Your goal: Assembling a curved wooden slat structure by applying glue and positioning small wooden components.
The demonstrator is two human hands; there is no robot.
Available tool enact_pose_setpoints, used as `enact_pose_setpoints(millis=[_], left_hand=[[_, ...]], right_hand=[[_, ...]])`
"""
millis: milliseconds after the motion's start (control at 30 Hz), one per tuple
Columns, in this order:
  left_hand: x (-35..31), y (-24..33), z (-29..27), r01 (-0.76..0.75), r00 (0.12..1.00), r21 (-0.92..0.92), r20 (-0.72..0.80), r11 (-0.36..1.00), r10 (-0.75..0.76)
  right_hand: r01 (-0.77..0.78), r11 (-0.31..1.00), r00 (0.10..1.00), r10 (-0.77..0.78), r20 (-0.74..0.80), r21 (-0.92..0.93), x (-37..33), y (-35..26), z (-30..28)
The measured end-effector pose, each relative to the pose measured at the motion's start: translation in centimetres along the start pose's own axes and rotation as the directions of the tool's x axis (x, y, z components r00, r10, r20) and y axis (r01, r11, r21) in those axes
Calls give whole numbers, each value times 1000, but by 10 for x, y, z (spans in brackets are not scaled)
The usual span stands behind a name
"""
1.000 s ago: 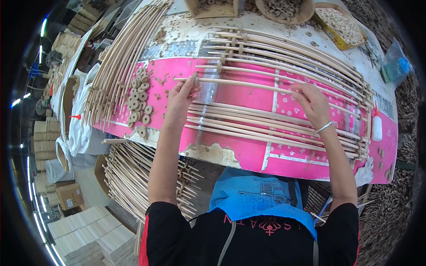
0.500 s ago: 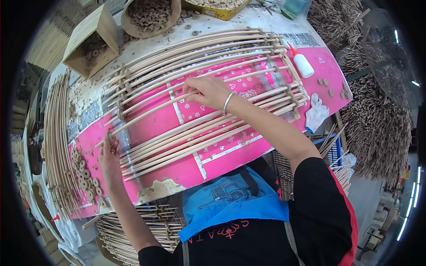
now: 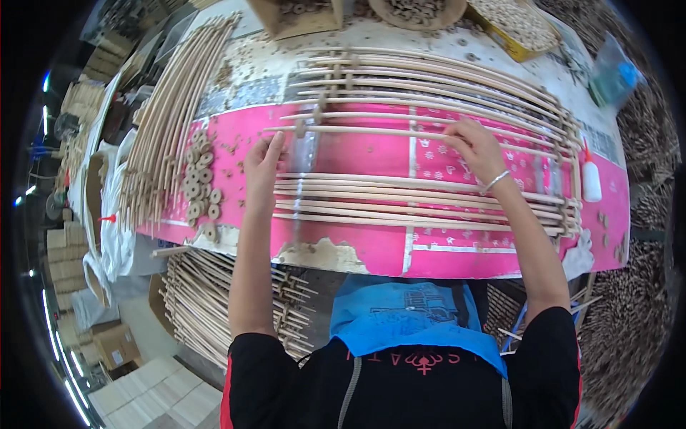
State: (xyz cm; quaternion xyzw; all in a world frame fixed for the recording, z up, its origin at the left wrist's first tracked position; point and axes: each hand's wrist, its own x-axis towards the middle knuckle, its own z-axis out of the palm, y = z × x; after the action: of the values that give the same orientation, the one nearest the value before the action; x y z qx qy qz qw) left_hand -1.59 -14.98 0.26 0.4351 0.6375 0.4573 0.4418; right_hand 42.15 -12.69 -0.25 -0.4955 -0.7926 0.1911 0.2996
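Thin wooden sticks [image 3: 421, 184] lie side by side in two groups, running through round wooden rings near their ends. Between the groups, one wooden stick [image 3: 371, 131] is pinched by the fingertips of my right hand [image 3: 477, 146]. A wooden ring [image 3: 300, 129] sits on this stick close to its left end. My left hand [image 3: 264, 159] is just below that end, its thumb up and fingers curled closed. Its fingertips are beside the stick's tip; what they hold, if anything, is hidden.
Loose rings [image 3: 199, 175] and a stack of sticks [image 3: 161, 129] lie at the left. Behind are a wooden box [image 3: 304, 25], a round container of rings [image 3: 418, 21] and a yellow tray [image 3: 525, 51]. A glue bottle [image 3: 592, 180] and white glove [image 3: 579, 254] are at the right.
The view has turned, so the sticks now run nearly level. My left hand was at the stick's end with a ring; that end now has a ring on it. My right hand still pinches the stick.
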Motion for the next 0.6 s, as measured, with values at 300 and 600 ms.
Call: enact_pose_setpoints(millis=[300,600], left_hand=[[10,28,10,-635,650,723,310,272,694],[25,9,28,-644,680,707,356,291,641]], right_hand=[[-28,1000,998,28,50,-1,1,-4,-3],[-57,987,998,61,23,-150,-3,16,2]])
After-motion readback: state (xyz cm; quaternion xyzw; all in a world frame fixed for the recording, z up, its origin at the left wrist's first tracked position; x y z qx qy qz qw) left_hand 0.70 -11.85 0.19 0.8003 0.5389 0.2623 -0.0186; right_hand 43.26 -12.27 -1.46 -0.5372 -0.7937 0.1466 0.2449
